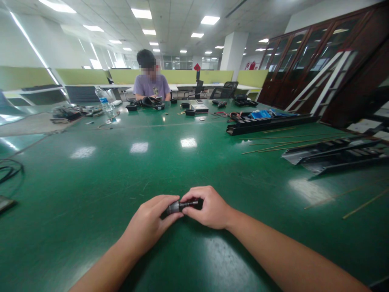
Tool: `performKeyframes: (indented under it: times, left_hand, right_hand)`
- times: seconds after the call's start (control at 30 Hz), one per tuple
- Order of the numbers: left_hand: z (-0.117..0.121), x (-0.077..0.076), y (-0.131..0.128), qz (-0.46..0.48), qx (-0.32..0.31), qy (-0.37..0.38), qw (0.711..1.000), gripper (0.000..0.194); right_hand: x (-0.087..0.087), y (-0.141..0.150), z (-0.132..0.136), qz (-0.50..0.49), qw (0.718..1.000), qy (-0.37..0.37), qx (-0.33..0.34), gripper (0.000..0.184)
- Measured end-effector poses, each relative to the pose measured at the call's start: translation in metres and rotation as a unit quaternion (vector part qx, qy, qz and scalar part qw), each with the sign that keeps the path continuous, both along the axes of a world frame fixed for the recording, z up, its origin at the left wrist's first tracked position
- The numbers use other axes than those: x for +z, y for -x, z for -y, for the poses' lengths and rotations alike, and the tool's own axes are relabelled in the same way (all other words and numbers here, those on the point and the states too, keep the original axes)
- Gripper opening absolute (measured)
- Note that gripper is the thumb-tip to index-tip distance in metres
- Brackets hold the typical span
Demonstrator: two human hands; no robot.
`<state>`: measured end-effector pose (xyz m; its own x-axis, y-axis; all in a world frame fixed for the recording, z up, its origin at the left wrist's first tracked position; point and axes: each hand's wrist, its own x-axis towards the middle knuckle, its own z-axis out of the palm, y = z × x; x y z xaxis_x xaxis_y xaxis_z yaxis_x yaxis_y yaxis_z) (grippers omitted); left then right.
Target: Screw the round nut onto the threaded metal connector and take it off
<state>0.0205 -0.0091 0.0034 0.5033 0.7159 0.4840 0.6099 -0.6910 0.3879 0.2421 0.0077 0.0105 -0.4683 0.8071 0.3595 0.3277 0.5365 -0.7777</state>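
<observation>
Low in the middle of the view, my left hand [154, 215] wraps its thumb and fingers around the thicker end of a small dark cylindrical tool [174, 207]. The tool has a silver-grey collar and a narrower, ribbed shaft that points right. My right hand [206, 207] pinches that shaft between thumb and fingers, close to the left fingertips. The palms and fingers cover much of the tool, so its exact kind is unclear. Both hands are over the green tabletop [136, 170], the tool lying roughly level.
Black metal channels [340, 156] and thin rods [273, 146] lie to the right. Farther back are a longer black channel [267, 123], a water bottle [105, 101] and dark cables [150, 102]. A person [152, 83] sits opposite. A stepladder [325, 85] leans by the cabinets.
</observation>
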Motion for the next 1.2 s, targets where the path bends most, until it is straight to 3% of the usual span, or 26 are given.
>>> performKeyframes:
  times: [1.2]
  left_hand:
    - [0.0015, 0.0049, 0.0010, -0.009, 0.006, -0.021, 1.000, 0.033]
  right_hand:
    - [0.0001, -0.0024, -0.0019, 0.010, 1.000, 0.025, -0.014, 0.014]
